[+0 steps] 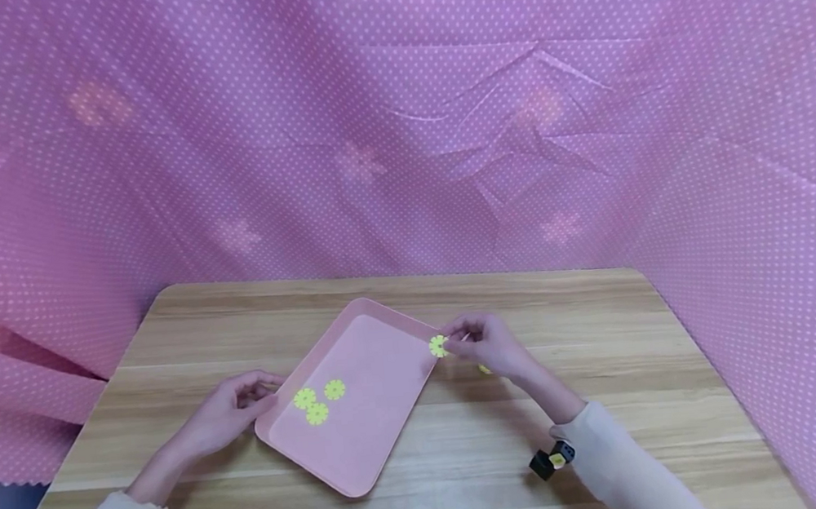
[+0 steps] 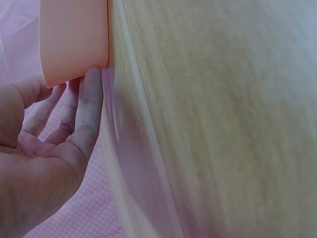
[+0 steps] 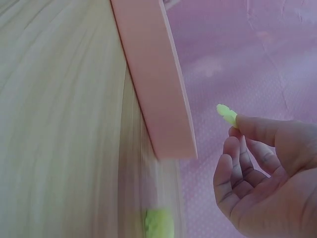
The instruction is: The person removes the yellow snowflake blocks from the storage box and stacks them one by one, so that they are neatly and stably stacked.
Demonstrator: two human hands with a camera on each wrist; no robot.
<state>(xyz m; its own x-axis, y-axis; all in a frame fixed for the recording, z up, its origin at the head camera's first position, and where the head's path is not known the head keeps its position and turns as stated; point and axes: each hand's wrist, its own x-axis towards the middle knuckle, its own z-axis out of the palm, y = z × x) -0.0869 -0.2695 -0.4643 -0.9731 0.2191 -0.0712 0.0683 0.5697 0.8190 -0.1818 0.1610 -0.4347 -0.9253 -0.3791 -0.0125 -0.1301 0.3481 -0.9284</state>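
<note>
A pink rectangular tray (image 1: 382,372) lies at an angle on the table. My left hand (image 1: 233,411) holds its left edge; the thumb is at the rim and the fingertips rest on the outer wall (image 2: 74,37). Inside, toward the left end, lie three yellow-green notched discs (image 1: 335,389). My right hand (image 1: 486,345) pinches another yellow-green notched disc (image 3: 227,114) between thumb and index finger, beside the tray's right corner. In the right wrist view this disc is above the level of the tray rim.
One more yellow-green disc (image 3: 159,224) is on the table beyond the tray, partly hidden under my right hand in the head view. The wooden table (image 1: 568,305) is bordered by a pink dotted curtain (image 1: 399,165). Black wrist devices (image 1: 553,460) sit at both cuffs.
</note>
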